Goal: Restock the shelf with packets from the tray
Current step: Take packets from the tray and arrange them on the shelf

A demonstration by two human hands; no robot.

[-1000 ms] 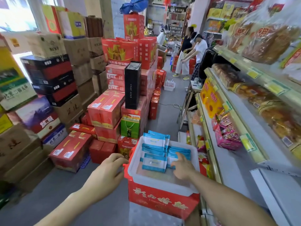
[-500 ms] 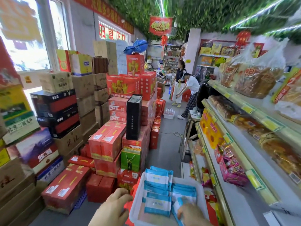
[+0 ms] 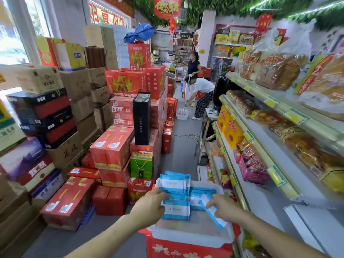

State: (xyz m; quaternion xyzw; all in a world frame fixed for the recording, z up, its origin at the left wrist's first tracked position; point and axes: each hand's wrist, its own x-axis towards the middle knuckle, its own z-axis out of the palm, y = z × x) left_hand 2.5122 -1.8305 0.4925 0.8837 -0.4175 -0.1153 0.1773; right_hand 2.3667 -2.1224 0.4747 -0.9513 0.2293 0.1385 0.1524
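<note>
A white plastic tray [image 3: 189,237] sits on a red carton [image 3: 186,252] in the aisle, holding several blue-and-white packets [image 3: 174,183]. My right hand [image 3: 224,208] pinches one packet [image 3: 212,214] and holds it tilted above the tray. My left hand [image 3: 149,209] rests at the tray's left rim, its fingers on a flat packet [image 3: 176,210] lying in the tray. The shelf [image 3: 264,198] stands to the right, its lower white board mostly bare near me.
Stacked red cartons [image 3: 111,146] and brown boxes [image 3: 76,86] fill the left side. Shelves at right carry bread bags [image 3: 275,67] and a pink snack box [image 3: 249,164]. Two people [image 3: 201,95] stand far down the grey aisle.
My right hand has lifted one packet out of the pile. My left hand moved from outside the tray onto a packet at its left edge. The camera tilted.
</note>
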